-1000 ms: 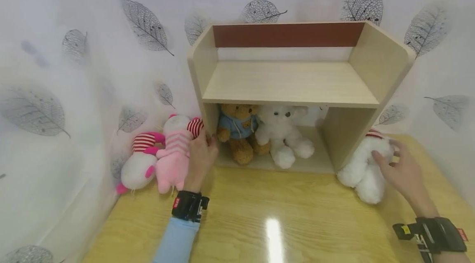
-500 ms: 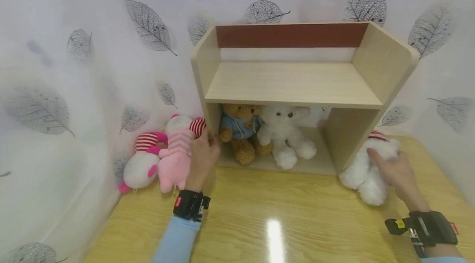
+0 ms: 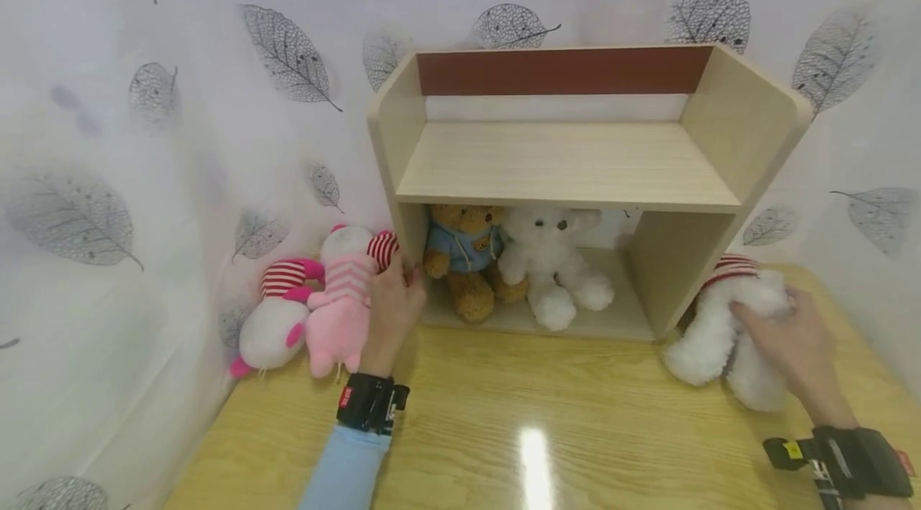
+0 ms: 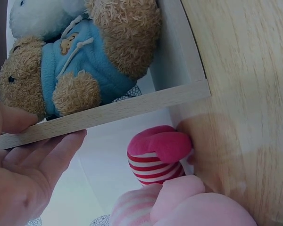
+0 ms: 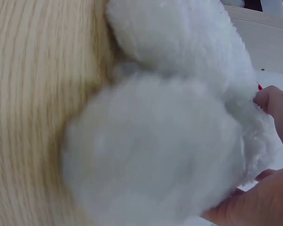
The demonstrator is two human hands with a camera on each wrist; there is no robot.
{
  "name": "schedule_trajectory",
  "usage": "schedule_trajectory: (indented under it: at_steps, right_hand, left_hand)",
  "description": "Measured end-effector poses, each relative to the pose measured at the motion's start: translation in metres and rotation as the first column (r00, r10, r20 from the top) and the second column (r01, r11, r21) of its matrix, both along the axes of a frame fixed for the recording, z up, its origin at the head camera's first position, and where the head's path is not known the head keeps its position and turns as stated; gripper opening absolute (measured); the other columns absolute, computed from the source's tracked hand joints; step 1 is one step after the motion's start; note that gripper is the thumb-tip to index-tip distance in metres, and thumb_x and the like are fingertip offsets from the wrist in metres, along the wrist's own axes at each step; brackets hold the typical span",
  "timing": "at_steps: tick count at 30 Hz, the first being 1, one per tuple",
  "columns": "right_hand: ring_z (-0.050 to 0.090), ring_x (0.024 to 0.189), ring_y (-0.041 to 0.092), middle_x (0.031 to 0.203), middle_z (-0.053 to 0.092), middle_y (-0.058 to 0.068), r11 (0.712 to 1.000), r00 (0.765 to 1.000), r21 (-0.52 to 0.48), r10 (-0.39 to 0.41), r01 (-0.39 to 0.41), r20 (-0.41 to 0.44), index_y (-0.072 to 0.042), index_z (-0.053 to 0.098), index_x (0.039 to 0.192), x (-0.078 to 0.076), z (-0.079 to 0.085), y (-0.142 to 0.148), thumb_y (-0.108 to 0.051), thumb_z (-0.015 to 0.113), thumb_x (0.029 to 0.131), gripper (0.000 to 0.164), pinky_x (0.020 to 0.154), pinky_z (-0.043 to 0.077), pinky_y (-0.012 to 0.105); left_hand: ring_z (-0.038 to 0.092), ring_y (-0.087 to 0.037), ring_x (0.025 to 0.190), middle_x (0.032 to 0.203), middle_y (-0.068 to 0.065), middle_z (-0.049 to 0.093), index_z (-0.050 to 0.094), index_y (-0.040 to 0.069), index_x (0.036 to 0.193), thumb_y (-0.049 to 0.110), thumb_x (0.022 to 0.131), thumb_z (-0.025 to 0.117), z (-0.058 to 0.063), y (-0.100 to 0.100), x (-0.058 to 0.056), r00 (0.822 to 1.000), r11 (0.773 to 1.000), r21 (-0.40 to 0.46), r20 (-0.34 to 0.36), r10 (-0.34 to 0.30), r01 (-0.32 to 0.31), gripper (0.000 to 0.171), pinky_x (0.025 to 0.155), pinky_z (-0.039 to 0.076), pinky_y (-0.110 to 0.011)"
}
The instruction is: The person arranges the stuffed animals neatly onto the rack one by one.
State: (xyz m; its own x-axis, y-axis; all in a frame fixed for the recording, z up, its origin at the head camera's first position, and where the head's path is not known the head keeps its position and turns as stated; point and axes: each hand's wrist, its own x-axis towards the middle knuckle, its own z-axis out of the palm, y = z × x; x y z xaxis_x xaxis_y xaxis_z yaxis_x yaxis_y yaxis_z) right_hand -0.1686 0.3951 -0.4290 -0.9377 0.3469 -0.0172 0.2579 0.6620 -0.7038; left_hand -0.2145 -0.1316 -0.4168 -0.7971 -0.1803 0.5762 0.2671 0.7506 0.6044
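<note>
Our left hand (image 3: 392, 302) pinches the shelf (image 3: 568, 162) at left, perhaps to steady it; our right hand (image 3: 799, 350) grips a white toy (image 3: 711, 326).

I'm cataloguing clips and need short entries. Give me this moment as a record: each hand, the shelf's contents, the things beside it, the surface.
Left hand: grips the left side panel of the shelf unit
Right hand: grips a white plush toy right of the shelf
Lower compartment: brown bear in a blue hoodie, beside a white bear
Left of shelf: pink chevron-patterned toy; white-headed toy with magenta ears
Surface: wood-grain table
</note>
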Motion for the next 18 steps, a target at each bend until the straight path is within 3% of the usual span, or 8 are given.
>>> schedule_trajectory:
  at_steps: [5, 10, 12, 15, 17, 18]
  right_hand:
    - [0.037, 0.129, 0.064, 0.148, 0.036, 0.045, 0.991, 0.981, 0.134, 0.054, -0.028, -0.187, 0.007, 0.026, 0.156, 0.003, 0.003, -0.001, -0.036, 0.067, 0.094, 0.086, 0.098, 0.031, 0.074]
    - [0.039, 0.124, 0.064, 0.143, 0.04, 0.043, 0.948, 0.944, 0.317, 0.097, 0.009, -0.314, 0.003, 0.043, 0.147, 0.008, 0.01, -0.005, -0.017, 0.074, 0.083, 0.074, 0.093, 0.031, 0.076]
    - [0.043, 0.119, 0.062, 0.141, 0.044, 0.039, 0.91, 0.908, 0.413, 0.138, 0.041, -0.394, 0.001, 0.052, 0.139, 0.007, 0.01, -0.006, -0.011, 0.075, 0.075, 0.069, 0.088, 0.033, 0.077]
    - [0.05, 0.11, 0.061, 0.134, 0.054, 0.035, 0.811, 0.829, 0.58, 0.269, 0.081, -0.491, -0.004, 0.062, 0.126, 0.005, 0.004, -0.003, -0.004, 0.074, 0.063, 0.065, 0.083, 0.036, 0.077]
    - [0.05, 0.108, 0.063, 0.132, 0.055, 0.036, 0.758, 0.8, 0.649, 0.355, 0.056, -0.484, -0.007, 0.063, 0.124, 0.005, -0.005, 0.0, -0.001, 0.077, 0.057, 0.068, 0.083, 0.035, 0.079]
    - [0.049, 0.108, 0.064, 0.134, 0.053, 0.037, 0.744, 0.799, 0.668, 0.389, 0.021, -0.459, -0.007, 0.062, 0.125, 0.005, -0.01, 0.0, 0.0, 0.079, 0.056, 0.072, 0.082, 0.035, 0.079]
  left_hand:
    - [0.059, -0.038, 0.058, 0.061, -0.014, 0.06, 0.056, 0.004, 0.084, 0.01, 0.092, 0.064, 0.001, 0.0, 0.0, 1.0, 1.0, 0.01, 0.012, 0.001, -0.001, 0.013, 0.053, 0.046, -0.049]
    - [0.059, -0.041, 0.059, 0.061, -0.014, 0.06, 0.055, 0.005, 0.084, 0.011, 0.092, 0.064, 0.002, 0.0, 0.001, 1.0, 1.0, 0.009, 0.026, 0.013, -0.013, 0.014, 0.054, 0.046, -0.05]
    - [0.059, -0.041, 0.06, 0.061, -0.014, 0.059, 0.055, 0.005, 0.083, 0.012, 0.092, 0.064, 0.002, 0.001, 0.002, 1.0, 1.0, 0.01, 0.028, 0.013, -0.013, 0.014, 0.054, 0.045, -0.05]
    - [0.058, -0.04, 0.059, 0.061, -0.014, 0.058, 0.054, 0.005, 0.083, 0.012, 0.092, 0.064, 0.002, 0.001, 0.002, 0.999, 1.0, 0.008, 0.032, 0.016, -0.017, 0.015, 0.054, 0.045, -0.05]
    - [0.058, -0.039, 0.058, 0.06, -0.014, 0.058, 0.054, 0.006, 0.083, 0.012, 0.092, 0.064, 0.002, 0.001, 0.003, 0.999, 1.0, -0.001, 0.037, 0.019, -0.019, 0.015, 0.053, 0.044, -0.049]
    - [0.057, -0.039, 0.058, 0.06, -0.013, 0.057, 0.054, 0.006, 0.082, 0.012, 0.092, 0.064, 0.002, 0.001, 0.003, 0.999, 1.0, -0.005, 0.038, 0.019, -0.019, 0.016, 0.052, 0.043, -0.048]
